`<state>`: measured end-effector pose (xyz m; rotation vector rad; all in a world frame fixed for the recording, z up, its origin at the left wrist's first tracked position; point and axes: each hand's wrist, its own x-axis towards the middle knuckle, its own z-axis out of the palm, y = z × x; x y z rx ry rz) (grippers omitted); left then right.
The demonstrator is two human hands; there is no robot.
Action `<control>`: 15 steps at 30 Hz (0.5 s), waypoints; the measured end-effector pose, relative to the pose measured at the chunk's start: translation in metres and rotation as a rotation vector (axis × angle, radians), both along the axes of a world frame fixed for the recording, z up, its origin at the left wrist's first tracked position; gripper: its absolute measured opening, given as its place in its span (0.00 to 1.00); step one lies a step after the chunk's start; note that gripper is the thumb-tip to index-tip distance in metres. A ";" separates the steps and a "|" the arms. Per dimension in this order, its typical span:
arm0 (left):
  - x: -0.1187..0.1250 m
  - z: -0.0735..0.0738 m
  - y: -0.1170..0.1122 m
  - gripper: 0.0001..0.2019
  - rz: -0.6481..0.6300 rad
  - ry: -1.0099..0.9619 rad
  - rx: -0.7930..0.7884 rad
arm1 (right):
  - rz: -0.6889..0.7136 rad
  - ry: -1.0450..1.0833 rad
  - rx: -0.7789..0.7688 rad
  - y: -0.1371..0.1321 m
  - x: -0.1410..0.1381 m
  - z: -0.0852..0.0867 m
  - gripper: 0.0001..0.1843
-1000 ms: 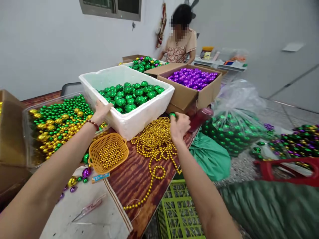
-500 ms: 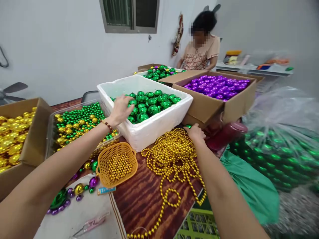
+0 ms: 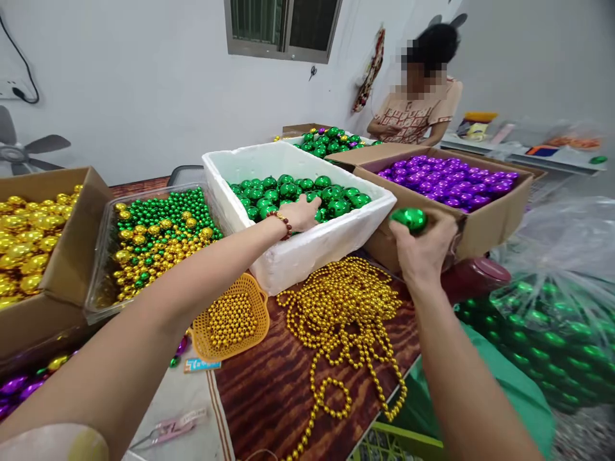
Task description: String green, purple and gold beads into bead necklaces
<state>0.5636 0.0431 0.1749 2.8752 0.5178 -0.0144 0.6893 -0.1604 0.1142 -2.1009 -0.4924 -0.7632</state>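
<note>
My left hand (image 3: 302, 213) reaches into the white foam box (image 3: 314, 246) and lies on the green balls (image 3: 331, 198) inside, fingers curled over them. My right hand (image 3: 423, 246) is raised beside the box's right end and grips one shiny green ball (image 3: 409, 219) in its fingers. A heap of gold bead strands (image 3: 343, 310) lies on the wooden table (image 3: 276, 384) just below both hands.
A cardboard box of purple balls (image 3: 446, 179) stands right of the foam box. At left are a clear tray of green and gold beads (image 3: 154, 234), a box of gold balls (image 3: 29, 230) and an orange basket (image 3: 230, 320). Another person (image 3: 418, 109) works at the far end. A bag of green balls (image 3: 552, 320) lies right.
My left hand has moved from the foam box's rim in onto the green balls. My right hand has risen from the gold beads with a green ball. The camera has turned left.
</note>
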 end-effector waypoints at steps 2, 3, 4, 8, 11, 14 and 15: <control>-0.001 -0.003 0.003 0.29 0.009 -0.007 0.017 | 0.162 -0.112 -0.216 0.027 -0.003 0.034 0.33; -0.002 -0.005 0.004 0.29 0.008 -0.017 0.029 | 0.200 -0.103 -0.360 0.045 -0.002 0.050 0.34; -0.003 -0.006 0.004 0.29 0.006 -0.028 0.033 | 0.207 -0.049 -0.542 0.063 0.000 0.063 0.34; -0.007 -0.010 0.003 0.25 0.070 -0.106 -0.003 | 0.218 0.179 -1.013 0.129 0.013 0.088 0.28; -0.012 -0.012 0.001 0.23 0.131 -0.161 -0.022 | 0.173 0.220 -1.089 0.159 0.017 0.085 0.33; -0.015 -0.013 0.001 0.21 0.160 -0.200 -0.032 | 0.164 0.283 -1.121 0.174 0.021 0.075 0.36; -0.015 -0.012 0.002 0.21 0.182 -0.224 -0.045 | 0.177 0.286 -1.106 0.177 0.022 0.072 0.36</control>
